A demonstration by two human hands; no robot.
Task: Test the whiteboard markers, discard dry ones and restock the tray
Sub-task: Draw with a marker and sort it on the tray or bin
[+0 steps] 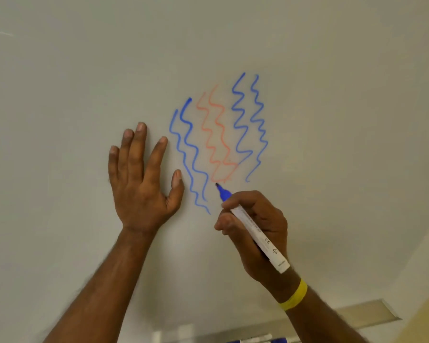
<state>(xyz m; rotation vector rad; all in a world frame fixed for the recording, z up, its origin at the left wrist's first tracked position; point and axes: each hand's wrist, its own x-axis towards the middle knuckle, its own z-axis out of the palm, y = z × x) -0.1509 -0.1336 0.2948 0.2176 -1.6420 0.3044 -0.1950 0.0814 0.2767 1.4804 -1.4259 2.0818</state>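
Note:
My right hand (255,229) grips an uncapped blue whiteboard marker (253,229) with a white barrel. Its dark tip touches the whiteboard (84,70) just below the faint orange squiggles (216,134). Blue wavy lines (188,154) run on the left of the orange ones, and more blue wavy lines (250,125) on the right. My left hand (141,177) lies flat on the board with fingers spread, left of the squiggles. At the bottom edge the metal tray (357,315) shows, with blue-capped markers (258,340) lying in it, partly cut off.
A yellow band (295,295) circles my right wrist. A beige wall (426,305) borders the board at the lower right. The board's upper and left areas carry no marks.

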